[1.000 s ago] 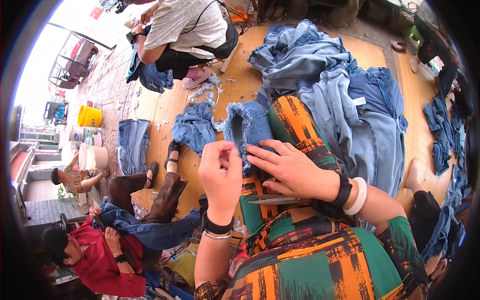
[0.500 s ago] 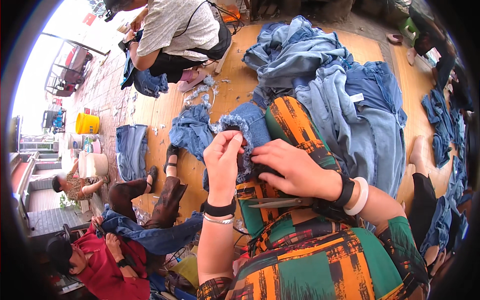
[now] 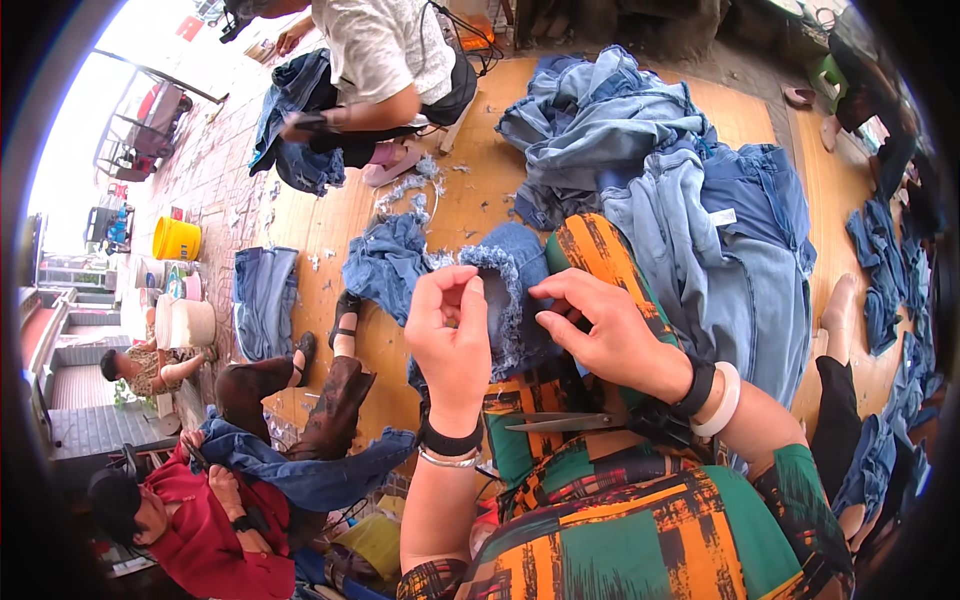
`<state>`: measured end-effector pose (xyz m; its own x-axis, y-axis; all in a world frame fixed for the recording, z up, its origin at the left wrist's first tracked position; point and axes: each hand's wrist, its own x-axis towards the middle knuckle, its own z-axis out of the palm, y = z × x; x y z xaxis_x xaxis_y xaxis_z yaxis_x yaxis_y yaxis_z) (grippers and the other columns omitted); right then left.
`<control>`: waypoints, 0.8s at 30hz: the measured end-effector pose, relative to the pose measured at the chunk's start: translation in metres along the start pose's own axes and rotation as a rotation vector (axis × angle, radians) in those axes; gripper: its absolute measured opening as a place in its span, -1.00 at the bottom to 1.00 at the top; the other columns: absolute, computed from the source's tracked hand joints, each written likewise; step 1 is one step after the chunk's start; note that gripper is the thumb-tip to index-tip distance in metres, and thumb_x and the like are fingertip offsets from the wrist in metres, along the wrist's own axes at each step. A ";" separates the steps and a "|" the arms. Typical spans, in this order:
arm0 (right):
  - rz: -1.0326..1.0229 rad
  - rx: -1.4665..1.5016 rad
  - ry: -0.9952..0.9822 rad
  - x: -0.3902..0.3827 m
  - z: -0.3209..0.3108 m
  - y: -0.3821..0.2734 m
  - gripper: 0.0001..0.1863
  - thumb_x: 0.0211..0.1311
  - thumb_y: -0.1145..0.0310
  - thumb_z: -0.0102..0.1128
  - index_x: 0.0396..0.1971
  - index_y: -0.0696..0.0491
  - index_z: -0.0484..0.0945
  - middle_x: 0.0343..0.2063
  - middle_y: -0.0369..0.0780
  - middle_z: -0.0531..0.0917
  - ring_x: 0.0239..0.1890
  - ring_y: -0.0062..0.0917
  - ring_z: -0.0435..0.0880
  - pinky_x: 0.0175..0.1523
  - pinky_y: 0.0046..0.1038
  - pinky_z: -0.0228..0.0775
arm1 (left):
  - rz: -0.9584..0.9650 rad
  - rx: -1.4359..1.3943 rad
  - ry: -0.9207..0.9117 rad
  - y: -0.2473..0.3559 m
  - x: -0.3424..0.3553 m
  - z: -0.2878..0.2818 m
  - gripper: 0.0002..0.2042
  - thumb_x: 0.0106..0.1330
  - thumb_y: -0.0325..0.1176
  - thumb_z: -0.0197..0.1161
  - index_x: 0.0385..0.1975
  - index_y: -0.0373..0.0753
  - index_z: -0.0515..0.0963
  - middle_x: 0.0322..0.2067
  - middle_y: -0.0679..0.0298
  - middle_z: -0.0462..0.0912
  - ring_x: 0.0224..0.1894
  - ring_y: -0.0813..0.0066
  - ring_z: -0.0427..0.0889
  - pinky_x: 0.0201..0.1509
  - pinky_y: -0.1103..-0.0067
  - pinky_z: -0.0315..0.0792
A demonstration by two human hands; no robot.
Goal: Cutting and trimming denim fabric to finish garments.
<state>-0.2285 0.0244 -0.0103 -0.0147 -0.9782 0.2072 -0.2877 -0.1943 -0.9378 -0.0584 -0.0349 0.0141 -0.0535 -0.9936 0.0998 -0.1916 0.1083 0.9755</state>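
Note:
Across my lap lies a blue denim leg (image 3: 520, 250) with a frayed, fluffy hem around a dark opening. At the left side of that hem is my left hand (image 3: 447, 335), thumb and forefinger pinched together; whatever is between them is too small to make out. My right hand (image 3: 618, 335) is at the denim's right side, thumb and forefinger apart, with nothing visible in it. Below the hands, scissors (image 3: 562, 422) rest on my patterned clothing, blades pointing left, the dark handle partly under my right wrist.
A heap of light blue jeans (image 3: 690, 190) lies to the right on the wooden board (image 3: 745, 105). A crumpled denim piece (image 3: 385, 265) and folded jeans (image 3: 265, 300) lie left, among lint scraps. Co-workers handle denim at upper left and lower left. A yellow bucket (image 3: 176, 241) stands farther off.
My right hand has drawn back rightward from the frayed hem, so more of the opening shows. My left hand stays by its left edge, pinched. The co-worker at upper left has lowered a hand to the denim.

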 end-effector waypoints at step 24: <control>0.075 0.022 -0.031 0.024 -0.014 -0.009 -0.79 0.28 0.46 0.26 -0.12 0.18 0.58 -0.26 -0.16 0.63 -0.38 -0.47 0.69 -0.30 -0.50 0.52 | 0.459 0.628 0.158 0.008 0.035 -0.046 -0.89 0.20 -0.66 0.21 -0.31 -0.33 0.58 -0.37 0.20 0.55 -0.47 0.49 0.49 -0.42 0.58 0.40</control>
<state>-0.2395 0.0041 0.0074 -0.0060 -0.9918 0.1277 -0.2660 -0.1215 -0.9563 -0.0162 -0.0701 0.0344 -0.1304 -0.8327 0.5382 -0.7035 0.4602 0.5415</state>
